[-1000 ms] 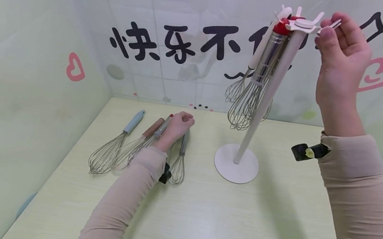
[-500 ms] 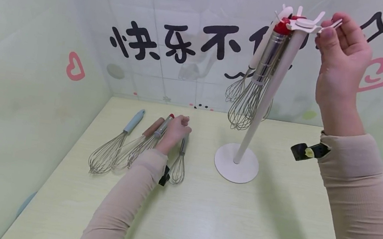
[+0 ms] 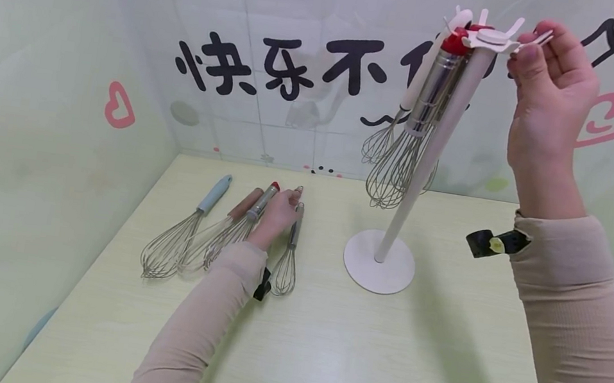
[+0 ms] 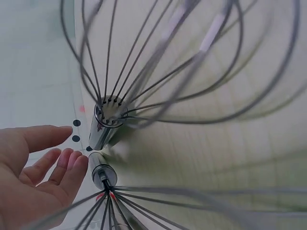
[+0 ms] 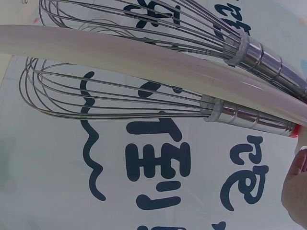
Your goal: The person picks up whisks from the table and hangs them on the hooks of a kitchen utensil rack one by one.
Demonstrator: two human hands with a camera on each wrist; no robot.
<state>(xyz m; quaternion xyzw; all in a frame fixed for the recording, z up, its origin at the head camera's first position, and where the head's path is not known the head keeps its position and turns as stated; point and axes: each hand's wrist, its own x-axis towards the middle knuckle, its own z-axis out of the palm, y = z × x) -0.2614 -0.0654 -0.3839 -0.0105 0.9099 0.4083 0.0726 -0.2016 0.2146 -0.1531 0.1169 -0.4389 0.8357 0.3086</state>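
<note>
In the head view my left hand (image 3: 276,216) is low among the whisks on the table. The left wrist view shows its thumb and fingers apart, with nothing between them, close beside two metal whisk handles. A small whisk (image 3: 291,254) lies just right of that hand, its wires toward me. My right hand (image 3: 555,95) pinches a hook at the top of a white stand (image 3: 436,137) between thumb and fingers. From the stand's left side hang a red-topped metal whisk (image 3: 433,92) and a white-handled whisk (image 3: 419,83). In the right wrist view, another metal whisk (image 5: 240,115) hangs behind the pole.
To the left of my left hand lie a blue-handled whisk (image 3: 215,195), a brown-handled whisk (image 3: 245,204) and a red-tipped metal whisk (image 3: 263,202). The stand's round base (image 3: 358,266) rests on the pale table (image 3: 319,361). A curtain with black lettering (image 3: 353,62) hangs behind.
My left hand has lowered slightly toward me at the whisk handles, and more of the small whisk's handle shows. My right hand keeps its hold on the stand's hook.
</note>
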